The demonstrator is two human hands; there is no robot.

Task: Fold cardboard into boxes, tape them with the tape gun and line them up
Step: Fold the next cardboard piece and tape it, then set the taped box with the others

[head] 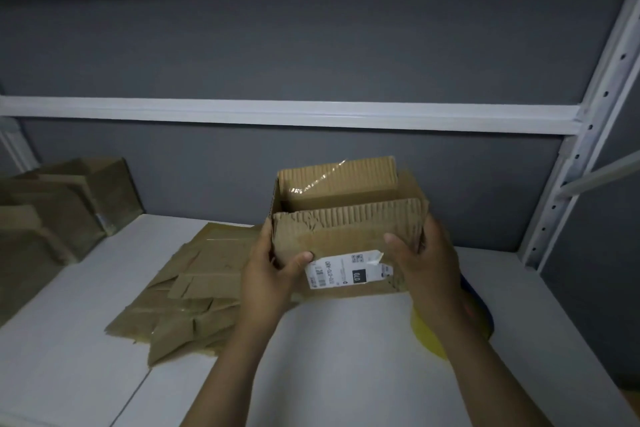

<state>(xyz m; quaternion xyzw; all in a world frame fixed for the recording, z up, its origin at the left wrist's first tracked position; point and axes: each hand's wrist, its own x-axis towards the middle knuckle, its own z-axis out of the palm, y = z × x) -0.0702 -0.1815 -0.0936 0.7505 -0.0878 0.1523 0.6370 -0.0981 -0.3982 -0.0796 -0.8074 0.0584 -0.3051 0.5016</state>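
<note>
A brown cardboard box (349, 218) is held up over the white shelf surface (346, 340), its top flaps standing open and a white shipping label (346, 272) on the near side. My left hand (273, 274) grips its left edge, thumb pressed on the front near the label. My right hand (426, 260) grips the right side, thumb on the front panel. A strip of clear tape glints on the far flap. The tape gun (450, 322), yellow and blue, lies mostly hidden behind my right forearm.
A pile of flattened cardboard (194, 284) lies left of the box. Folded boxes (59, 208) stand in a row at the far left against the grey wall. A white metal rack upright (585, 149) rises at the right, with a crossbar behind.
</note>
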